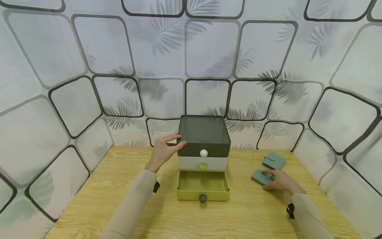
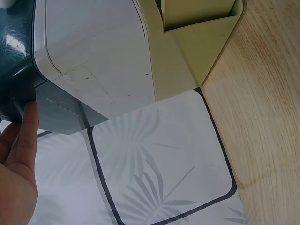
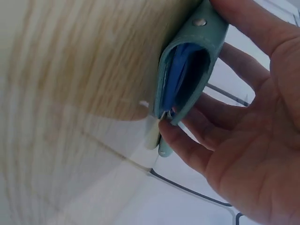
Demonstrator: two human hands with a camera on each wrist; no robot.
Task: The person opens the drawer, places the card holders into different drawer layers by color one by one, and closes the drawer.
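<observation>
A small desktop drawer cabinet (image 1: 204, 130) stands mid-table, with a dark green top tier, a white middle tier and a yellow-green bottom drawer (image 1: 189, 196) pulled out. Nothing lies inside that drawer. My left hand (image 1: 162, 152) rests at the top tier's left side, thumb by the front corner; in the left wrist view a straight finger (image 2: 30, 129) presses the dark wall. On the right, my right hand (image 1: 282, 182) holds a teal leather wallet (image 1: 259, 176) low over the table, thumb and fingers at its edges. Blue material (image 3: 176, 77) shows inside its fold.
A second teal wallet (image 1: 274, 161) with a strap lies just behind the held one. The wooden table (image 1: 125, 205) meets a patterned cloth backdrop (image 1: 161, 99) at the back and sides. Round knobs stick out from the drawer fronts, a grey one (image 1: 202, 198) on the lowest.
</observation>
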